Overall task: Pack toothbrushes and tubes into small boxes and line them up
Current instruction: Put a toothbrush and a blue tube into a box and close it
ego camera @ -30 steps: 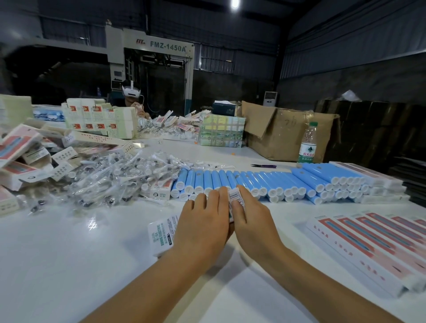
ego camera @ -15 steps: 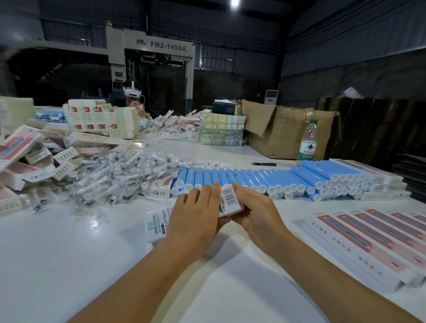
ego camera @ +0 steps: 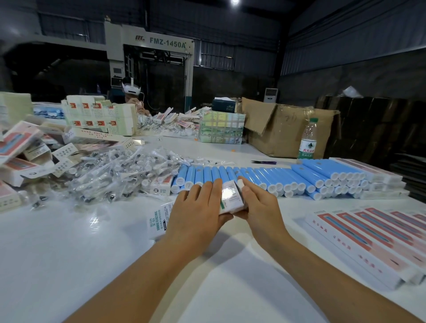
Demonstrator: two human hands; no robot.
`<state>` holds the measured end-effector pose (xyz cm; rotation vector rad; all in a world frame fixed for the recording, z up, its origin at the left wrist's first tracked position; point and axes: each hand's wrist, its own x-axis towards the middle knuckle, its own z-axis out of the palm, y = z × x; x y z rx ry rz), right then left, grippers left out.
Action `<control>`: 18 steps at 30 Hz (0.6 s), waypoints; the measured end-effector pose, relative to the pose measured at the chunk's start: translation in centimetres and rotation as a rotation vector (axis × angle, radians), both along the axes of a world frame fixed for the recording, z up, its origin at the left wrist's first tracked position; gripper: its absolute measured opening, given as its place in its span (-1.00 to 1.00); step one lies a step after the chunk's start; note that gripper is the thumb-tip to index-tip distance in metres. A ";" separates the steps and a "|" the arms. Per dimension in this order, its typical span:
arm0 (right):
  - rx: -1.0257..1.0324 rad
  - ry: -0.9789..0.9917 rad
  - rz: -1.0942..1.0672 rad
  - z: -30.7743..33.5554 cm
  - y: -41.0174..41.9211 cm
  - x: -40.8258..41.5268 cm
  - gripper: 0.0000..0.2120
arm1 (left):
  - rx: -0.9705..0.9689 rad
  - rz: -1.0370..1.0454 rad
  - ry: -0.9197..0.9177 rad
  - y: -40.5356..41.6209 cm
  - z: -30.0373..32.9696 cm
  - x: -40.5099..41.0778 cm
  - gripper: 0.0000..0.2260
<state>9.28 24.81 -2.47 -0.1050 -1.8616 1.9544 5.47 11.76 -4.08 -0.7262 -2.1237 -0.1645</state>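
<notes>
Presently the small box (ego camera: 231, 197) is held just above the surface (ego camera: 69, 265), left hand (ego camera: 198, 212) and right hand (ego camera: 260, 207) gripping its ends. Risk: a white piece protrudes at the right end; forced closing could crush the flap.

Dim hall, overhead lamp (ego camera: 235, 1), fisheye edges

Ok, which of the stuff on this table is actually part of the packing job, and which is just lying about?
Part of the job:
- small box, held by left hand and right hand
- blue tubes
- bagged brush heads
- packed boxes in a row
- flat cartons

Lying about:
- water bottle
- cardboard carton
- scissors
</notes>
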 end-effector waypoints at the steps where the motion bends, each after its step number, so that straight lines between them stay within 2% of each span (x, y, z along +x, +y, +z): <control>1: 0.004 0.005 -0.003 0.1 0.0 0.0 -0.69 | 0.001 0.002 -0.001 0.0 -0.1 -0.1 -0.35; 7: -0.004 -0.002 -0.014 -0.1 0.1 -0.2 -0.72 | -0.055 0.038 -0.131 -0.1 0.0 0.1 -0.31; 12: -0.004 -0.034 -0.005 -0.3 0.3 -0.3 -0.75 | -0.161 0.104 -0.068 0.1 -0.3 0.5 -0.34; 16: -0.094 -0.073 0.025 -0.4 0.3 -0.6 -0.71 | -0.153 0.101 0.023 0.5 -0.3 0.6 -0.35; 18: -0.030 -0.063 0.033 -0.7 0.1 -0.6 -0.71 | -0.156 0.108 0.006 0.5 -0.3 0.7 -0.37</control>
